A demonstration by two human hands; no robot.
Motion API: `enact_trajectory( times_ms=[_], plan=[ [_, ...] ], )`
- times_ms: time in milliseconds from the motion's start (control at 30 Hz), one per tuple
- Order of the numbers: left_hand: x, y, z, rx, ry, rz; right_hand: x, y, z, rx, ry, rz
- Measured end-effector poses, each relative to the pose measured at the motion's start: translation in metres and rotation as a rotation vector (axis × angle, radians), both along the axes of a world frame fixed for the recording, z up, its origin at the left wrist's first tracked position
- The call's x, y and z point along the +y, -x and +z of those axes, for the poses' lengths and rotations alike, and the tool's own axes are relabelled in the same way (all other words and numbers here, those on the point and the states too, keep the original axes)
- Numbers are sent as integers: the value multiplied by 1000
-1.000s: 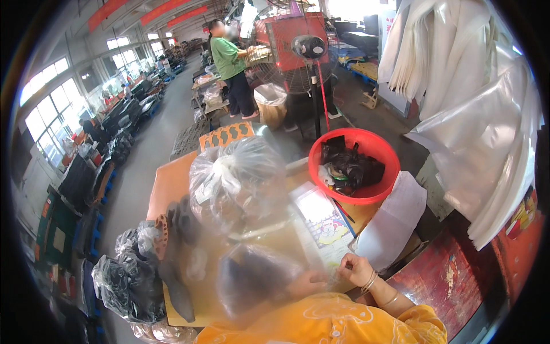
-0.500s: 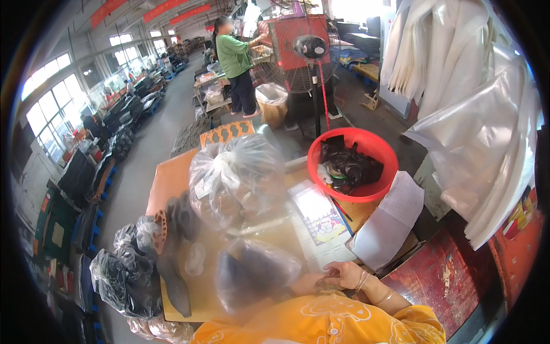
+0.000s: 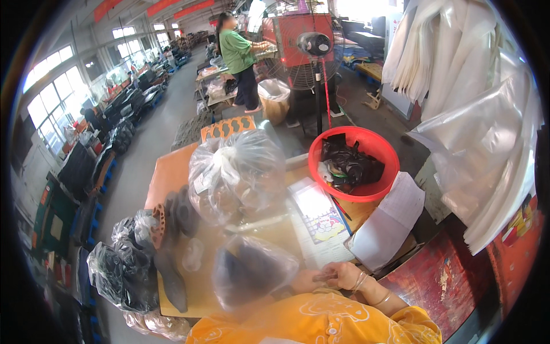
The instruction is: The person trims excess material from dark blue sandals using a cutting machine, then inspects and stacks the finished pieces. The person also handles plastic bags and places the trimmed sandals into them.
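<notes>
Just beyond the front of my yellow shirt, my two hands meet at the table's near edge. My right hand (image 3: 342, 275), with bracelets at its wrist, has its fingers curled in against the left one's fingertips. Haze blurs my left hand (image 3: 305, 281), and its fingers are partly hidden; anything between the hands is too small to make out. Left of them stands a clear plastic bag (image 3: 255, 272) with dark contents. Beyond the hands lie a printed sheet (image 3: 323, 221) and lined paper (image 3: 321, 252). A dark sole-shaped piece (image 3: 171, 282) rests at the table's left edge.
A large tied clear bag (image 3: 235, 178) sits farther back on the table (image 3: 172, 166). A red basin (image 3: 392, 172) holds black plastic. Plastic sheets (image 3: 458, 114) hang at right; black bags (image 3: 123, 275) crowd the left. A fan (image 3: 314, 45) and a person in green (image 3: 236, 54) are beyond.
The view has shifted slightly. My hands stay together, the right fingers a little differently bent. The person in green has lowered their arm slightly.
</notes>
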State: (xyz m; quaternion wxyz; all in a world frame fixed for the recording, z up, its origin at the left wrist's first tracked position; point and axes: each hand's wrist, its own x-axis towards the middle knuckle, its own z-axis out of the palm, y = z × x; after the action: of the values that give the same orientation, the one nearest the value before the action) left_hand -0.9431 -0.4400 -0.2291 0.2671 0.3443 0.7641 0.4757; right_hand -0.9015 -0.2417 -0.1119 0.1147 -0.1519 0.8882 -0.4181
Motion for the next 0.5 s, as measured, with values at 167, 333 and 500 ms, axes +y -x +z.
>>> enact_trajectory(
  times_ms=[167, 333, 500],
  plan=[
    [6, 3, 19, -115, 81, -7, -1, -1, 2, -15, -35, -34],
    [15, 15, 41, 74, 332, -271, -4, -1, -1, -77, 40, -69],
    [23, 12, 32, 40, 304, -193, -3, 0, -18, -23, -2, -33]
  ],
)
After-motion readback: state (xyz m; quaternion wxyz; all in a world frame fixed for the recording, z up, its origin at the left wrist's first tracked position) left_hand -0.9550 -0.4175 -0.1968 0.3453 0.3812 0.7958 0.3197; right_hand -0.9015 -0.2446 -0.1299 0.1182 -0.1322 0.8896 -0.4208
